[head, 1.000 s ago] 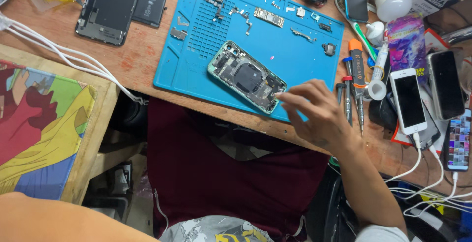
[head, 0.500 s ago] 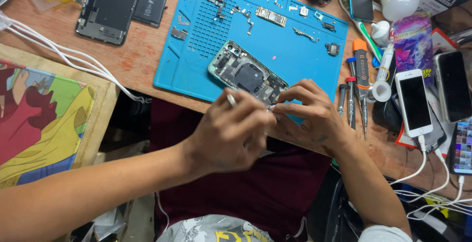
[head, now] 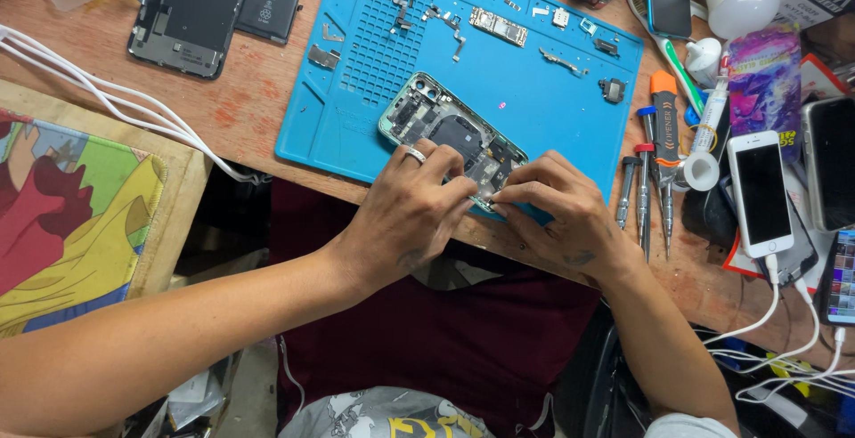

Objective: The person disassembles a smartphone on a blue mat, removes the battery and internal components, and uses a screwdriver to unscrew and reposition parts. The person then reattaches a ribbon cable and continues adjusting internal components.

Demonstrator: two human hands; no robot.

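Fingers of left hand (head: 411, 211) and right hand (head: 559, 215) meet, pinched on the opened phone's (head: 450, 140) near end.

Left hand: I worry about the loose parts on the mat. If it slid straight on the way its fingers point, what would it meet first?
The left hand points up-right across the opened phone, which it already touches. Beyond that lies bare blue mat, then probably the small loose parts near its far edge.

Bright, even overhead light, sharp focus throughout (soft shadows only), slight wide-angle bending at the edges.
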